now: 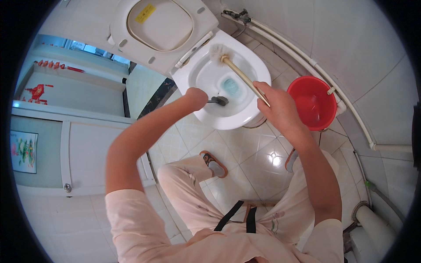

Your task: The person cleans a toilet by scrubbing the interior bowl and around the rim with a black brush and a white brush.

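Note:
Before me stands a white toilet bowl (227, 122) with its seat and lid raised and blue-tinted water (231, 87) at the bottom. In my right hand (279, 107) is the gold-coloured handle of a round toilet brush (241, 75). Its pale bristles rest at the bowl's back left, under the rim area near the hinge. My left hand (197, 98), over the front left rim, is closed around a small dark-headed brush (221, 101). That head is inside the bowl, left of the water and close to the inner wall. The fingers of my left hand are mostly hidden.
A red plastic bucket (310, 103) stands right of the toilet, beside white wall pipes (307, 64) and a valve (241, 15). The raised toilet seat (161, 54) leans back behind the bowl. Tiled floor (236, 157) lies beneath my slippered feet. A white door (93, 148) is at left.

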A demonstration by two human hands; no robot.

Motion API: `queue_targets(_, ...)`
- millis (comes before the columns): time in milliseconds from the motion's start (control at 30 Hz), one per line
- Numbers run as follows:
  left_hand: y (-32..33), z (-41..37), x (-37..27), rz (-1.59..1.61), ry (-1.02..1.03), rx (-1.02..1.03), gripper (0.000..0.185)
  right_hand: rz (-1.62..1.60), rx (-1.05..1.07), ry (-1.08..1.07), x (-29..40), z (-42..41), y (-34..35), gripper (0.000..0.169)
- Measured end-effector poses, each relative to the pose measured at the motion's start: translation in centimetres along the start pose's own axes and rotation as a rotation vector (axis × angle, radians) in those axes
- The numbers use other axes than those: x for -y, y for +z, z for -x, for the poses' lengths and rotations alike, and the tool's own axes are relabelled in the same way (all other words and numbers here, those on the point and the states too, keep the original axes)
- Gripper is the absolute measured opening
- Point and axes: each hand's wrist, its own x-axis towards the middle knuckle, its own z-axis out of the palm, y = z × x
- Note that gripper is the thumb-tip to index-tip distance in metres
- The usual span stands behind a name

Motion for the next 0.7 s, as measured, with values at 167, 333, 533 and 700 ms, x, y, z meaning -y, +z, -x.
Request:
queue_targets(167,3.7,-8.0,-4.2,0.173,-0.313,-0.149,0.017,-0.029,0.02,-0.005,-0.1,-0.1,0.5,0.036)
queue_targets(333,4.6,-10.3,-7.7,0.173,-0.392,-0.132,0.017,-0.027,-0.006,-0.017,0.1,0.0,0.5,0.037)
queue_targets(533,2.0,-1.2,-3.6,-0.105,-0.202,-0.071,0.015,-0.045,-0.005,0.015,-0.1,0.1,-0.3,0.038)
queue_targets(700,4.4,2.1,2.4,-0.305,-0.481,-0.245,0.012,-0.033,-0.009,-0.008,0.2,0.5,-0.6,0.038)
